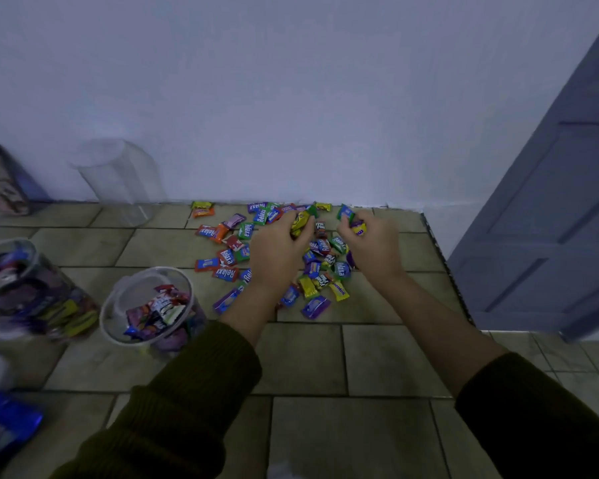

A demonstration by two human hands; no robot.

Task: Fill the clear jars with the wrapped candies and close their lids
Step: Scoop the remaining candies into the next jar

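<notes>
Candies [325,271] in bright wrappers of red, blue, green, yellow and purple lie scattered in a loose heap on the tiled floor [377,357], right up against the foot of a pale wall [291,98] at twelve o'clock. Both hands are down in the far half of the heap, side by side and a little apart.

The left hand [277,254] has its fingers curled round a small clutch of candies, with a yellow wrapper showing at its fingertips. The right hand [370,247] is likewise closed on a few pieces: a purple-and-yellow wrapper sits inside the curl, and a blue-and-green one pokes out past the fingers. Dark olive sleeves [187,392] are pushed back along both forearms.

Toward eight o'clock of the heap stands a lidless clear jar [125,292], part filled with candies. Farther out at nine o'clock is a fuller jar [49,299], cut off by the picture's edge. At ten o'clock, close to the wall, stands an empty jar [118,174], clear and blurred. Beyond it at the left edge stands a patterned container [0,181]. A shiny blue packet [4,420] lies at seven o'clock. A grey panelled door [550,236] fills the three o'clock side.
</notes>
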